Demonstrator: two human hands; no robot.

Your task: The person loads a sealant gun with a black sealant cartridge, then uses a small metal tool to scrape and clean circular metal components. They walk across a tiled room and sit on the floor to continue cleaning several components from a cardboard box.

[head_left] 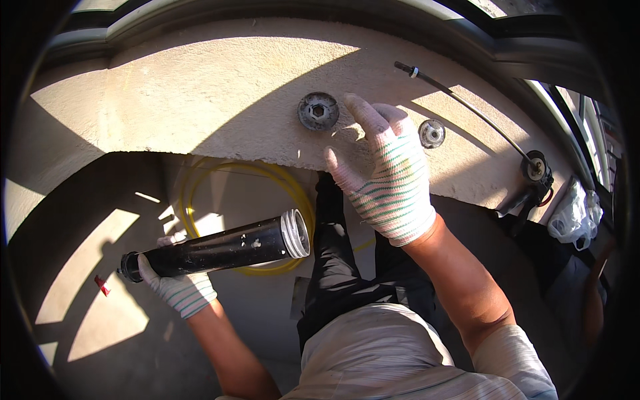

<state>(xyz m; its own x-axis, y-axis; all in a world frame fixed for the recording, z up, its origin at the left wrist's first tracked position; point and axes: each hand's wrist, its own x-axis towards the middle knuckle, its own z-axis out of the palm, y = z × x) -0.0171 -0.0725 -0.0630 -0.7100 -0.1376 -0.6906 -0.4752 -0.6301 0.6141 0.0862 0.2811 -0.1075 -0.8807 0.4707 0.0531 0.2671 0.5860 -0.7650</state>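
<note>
My left hand (pixel 179 288), in a white glove with green stripes, is wrapped round the left end of a black tube (pixel 223 248) that looks like a caulking gun barrel. The tube tilts slightly, its metal-ringed open end to the right. Over the ledge my right hand (pixel 393 177), in a matching glove, holds nothing, with fingers apart. Its fingertips are close to a grey round disc (pixel 318 111) with a hexagonal hole. A smaller metal disc (pixel 432 133) lies to the right of that hand. Further right lies a long rod (pixel 460 101) with a black handle piece (pixel 535 168) at its near end.
The pale, rough ledge (pixel 247 67) curves beneath a window frame (pixel 427 30). A coil of yellow hose (pixel 293 190) lies on the floor below. At right are a white plastic bag (pixel 575 212) and part of another person (pixel 567 293). A red scrap (pixel 102 285) lies at left.
</note>
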